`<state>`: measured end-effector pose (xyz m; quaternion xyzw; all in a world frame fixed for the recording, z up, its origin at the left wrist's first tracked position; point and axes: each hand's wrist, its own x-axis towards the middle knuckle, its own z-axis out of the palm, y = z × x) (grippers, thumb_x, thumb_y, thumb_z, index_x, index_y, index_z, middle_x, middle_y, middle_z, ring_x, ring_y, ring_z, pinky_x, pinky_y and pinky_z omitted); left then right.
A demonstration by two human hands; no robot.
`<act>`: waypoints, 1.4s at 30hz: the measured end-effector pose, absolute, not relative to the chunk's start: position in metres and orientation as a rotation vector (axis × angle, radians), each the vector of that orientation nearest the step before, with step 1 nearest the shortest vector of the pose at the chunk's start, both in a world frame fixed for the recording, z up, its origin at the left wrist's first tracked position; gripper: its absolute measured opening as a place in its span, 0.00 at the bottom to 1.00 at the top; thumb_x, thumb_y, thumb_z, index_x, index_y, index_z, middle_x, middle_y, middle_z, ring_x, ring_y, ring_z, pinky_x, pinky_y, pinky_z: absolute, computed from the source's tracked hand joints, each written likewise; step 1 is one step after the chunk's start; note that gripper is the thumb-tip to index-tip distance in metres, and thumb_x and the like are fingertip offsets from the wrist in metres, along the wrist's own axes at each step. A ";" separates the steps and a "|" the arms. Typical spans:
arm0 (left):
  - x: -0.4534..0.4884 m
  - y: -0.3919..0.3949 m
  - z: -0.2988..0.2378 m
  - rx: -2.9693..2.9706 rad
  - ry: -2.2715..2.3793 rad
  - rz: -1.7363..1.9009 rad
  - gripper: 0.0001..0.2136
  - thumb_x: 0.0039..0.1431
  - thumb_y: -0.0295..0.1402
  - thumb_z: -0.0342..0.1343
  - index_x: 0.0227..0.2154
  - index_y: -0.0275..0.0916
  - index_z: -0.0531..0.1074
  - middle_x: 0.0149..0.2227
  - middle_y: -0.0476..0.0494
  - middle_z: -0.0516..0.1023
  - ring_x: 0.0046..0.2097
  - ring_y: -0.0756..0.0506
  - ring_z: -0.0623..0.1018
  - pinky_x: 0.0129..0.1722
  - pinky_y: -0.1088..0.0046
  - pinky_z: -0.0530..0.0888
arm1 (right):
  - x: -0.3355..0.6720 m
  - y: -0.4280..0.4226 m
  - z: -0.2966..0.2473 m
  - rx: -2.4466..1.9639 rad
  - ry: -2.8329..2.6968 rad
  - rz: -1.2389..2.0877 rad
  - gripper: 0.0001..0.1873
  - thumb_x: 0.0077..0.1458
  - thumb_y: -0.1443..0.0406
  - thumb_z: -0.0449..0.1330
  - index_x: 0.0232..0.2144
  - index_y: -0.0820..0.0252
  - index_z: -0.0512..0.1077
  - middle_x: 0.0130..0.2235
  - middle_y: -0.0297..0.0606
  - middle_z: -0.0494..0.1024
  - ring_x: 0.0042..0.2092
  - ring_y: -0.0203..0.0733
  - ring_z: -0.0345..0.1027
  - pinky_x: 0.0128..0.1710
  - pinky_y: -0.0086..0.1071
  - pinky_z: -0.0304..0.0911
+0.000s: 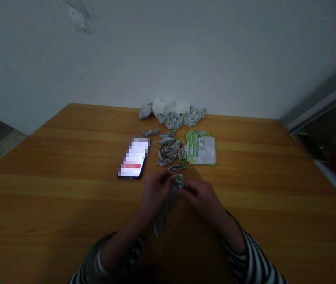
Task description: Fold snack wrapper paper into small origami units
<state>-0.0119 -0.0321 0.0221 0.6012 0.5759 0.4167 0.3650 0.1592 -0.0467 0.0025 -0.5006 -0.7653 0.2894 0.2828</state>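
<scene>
Above the near part of the table, my left hand (155, 192) pinches the top of a strip of folded paper pieces (169, 204). It is printed green and white and hangs or lies down toward me, partly hidden behind my left hand and wrist. From the other side, my right hand (203, 196) has thumb and finger closed at the strip's upper right edge. Just beyond my fingers lie several loose folded paper pieces (169, 150), pointed and boat-like. To their right is a fanned stack of printed green-and-white cards (205, 150).
A phone (134, 157) with a lit, blurred screen lies left of the loose pieces. Against the wall (168, 51) sit more folded paper (173, 119) and crumpled white tissue (163, 105). The wooden table (67, 165) reaches back to that wall.
</scene>
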 end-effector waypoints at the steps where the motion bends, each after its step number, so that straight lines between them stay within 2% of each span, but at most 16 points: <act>1: -0.012 -0.032 0.021 1.539 1.484 1.078 0.06 0.54 0.33 0.58 0.25 0.37 0.76 0.24 0.48 0.79 0.28 0.48 0.76 0.28 0.76 0.70 | 0.158 -0.047 0.001 -1.347 -2.080 0.710 0.11 0.59 0.59 0.58 0.28 0.57 0.74 0.24 0.34 0.76 0.24 0.37 0.67 0.24 0.29 0.55; 5: -0.012 -0.032 0.020 1.464 1.493 1.100 0.08 0.54 0.35 0.58 0.25 0.36 0.76 0.23 0.48 0.78 0.27 0.48 0.76 0.27 0.76 0.70 | 0.154 -0.049 -0.001 -1.368 -2.064 0.598 0.13 0.61 0.62 0.54 0.27 0.57 0.73 0.23 0.36 0.75 0.24 0.39 0.67 0.25 0.30 0.55; 10: -0.010 -0.031 0.024 1.298 1.410 1.174 0.06 0.53 0.33 0.59 0.25 0.36 0.75 0.25 0.48 0.79 0.29 0.48 0.77 0.29 0.76 0.72 | 0.151 -0.050 0.006 -1.346 -1.787 0.946 0.17 0.62 0.61 0.52 0.22 0.58 0.67 0.18 0.30 0.69 0.21 0.34 0.63 0.23 0.27 0.55; 12: -0.008 -0.032 0.026 1.210 1.354 1.197 0.05 0.53 0.33 0.59 0.30 0.36 0.75 0.27 0.47 0.80 0.29 0.48 0.78 0.29 0.77 0.73 | 0.151 -0.049 0.008 -1.323 -1.740 1.009 0.17 0.62 0.61 0.52 0.21 0.58 0.66 0.19 0.30 0.68 0.21 0.34 0.63 0.23 0.26 0.54; 16: -0.002 -0.037 0.026 1.166 1.293 1.188 0.16 0.54 0.34 0.60 0.46 0.36 0.73 0.34 0.43 0.83 0.34 0.46 0.81 0.32 0.75 0.76 | 0.148 -0.048 0.004 -1.290 -1.712 1.007 0.17 0.61 0.59 0.53 0.22 0.59 0.67 0.19 0.29 0.66 0.22 0.33 0.59 0.21 0.26 0.51; 19: -0.002 -0.039 0.023 1.252 1.295 1.143 0.17 0.57 0.35 0.58 0.49 0.37 0.72 0.37 0.42 0.82 0.36 0.45 0.81 0.33 0.75 0.76 | 0.147 -0.048 -0.001 -1.290 -1.596 1.034 0.20 0.61 0.56 0.52 0.21 0.59 0.66 0.18 0.29 0.63 0.21 0.33 0.57 0.21 0.26 0.51; 21: -0.004 -0.038 0.023 1.385 1.288 1.044 0.14 0.59 0.36 0.55 0.46 0.37 0.74 0.35 0.43 0.82 0.33 0.46 0.80 0.30 0.76 0.74 | 0.148 -0.048 -0.003 -1.285 -1.538 1.086 0.22 0.62 0.55 0.51 0.19 0.59 0.65 0.18 0.28 0.62 0.21 0.33 0.56 0.20 0.26 0.50; 25: -0.010 -0.035 0.024 1.464 1.194 0.806 0.12 0.57 0.41 0.57 0.31 0.36 0.76 0.25 0.47 0.77 0.26 0.49 0.75 0.24 0.78 0.69 | 0.155 -0.045 0.000 -1.230 -1.623 1.125 0.21 0.61 0.56 0.52 0.20 0.60 0.66 0.19 0.28 0.62 0.21 0.32 0.55 0.21 0.26 0.50; 28: -0.010 -0.035 0.022 1.304 1.165 0.764 0.14 0.56 0.43 0.56 0.27 0.35 0.71 0.20 0.51 0.72 0.21 0.51 0.72 0.19 0.79 0.66 | 0.157 -0.043 0.003 -1.217 -1.722 1.093 0.18 0.62 0.58 0.52 0.23 0.61 0.69 0.20 0.29 0.66 0.23 0.33 0.59 0.23 0.26 0.52; 33: -0.011 -0.034 0.013 1.288 1.118 0.841 0.15 0.57 0.43 0.55 0.26 0.35 0.70 0.23 0.49 0.72 0.25 0.49 0.73 0.23 0.78 0.68 | 0.154 -0.043 -0.001 -1.211 -1.653 1.159 0.17 0.61 0.58 0.52 0.26 0.61 0.69 0.23 0.32 0.69 0.26 0.34 0.62 0.25 0.26 0.56; 38: -0.012 -0.033 0.014 1.316 1.097 0.855 0.16 0.62 0.43 0.49 0.33 0.35 0.73 0.27 0.47 0.74 0.29 0.48 0.74 0.28 0.75 0.71 | 0.151 -0.046 -0.002 -1.291 -1.552 0.962 0.18 0.59 0.59 0.56 0.19 0.59 0.64 0.20 0.28 0.63 0.22 0.32 0.57 0.21 0.25 0.51; 42: -0.010 -0.038 0.024 1.498 1.305 0.915 0.18 0.65 0.43 0.45 0.48 0.39 0.72 0.31 0.46 0.78 0.33 0.46 0.76 0.34 0.72 0.72 | 0.154 -0.049 0.004 -1.344 -1.707 0.398 0.19 0.58 0.64 0.57 0.17 0.59 0.61 0.17 0.27 0.60 0.20 0.30 0.53 0.22 0.27 0.48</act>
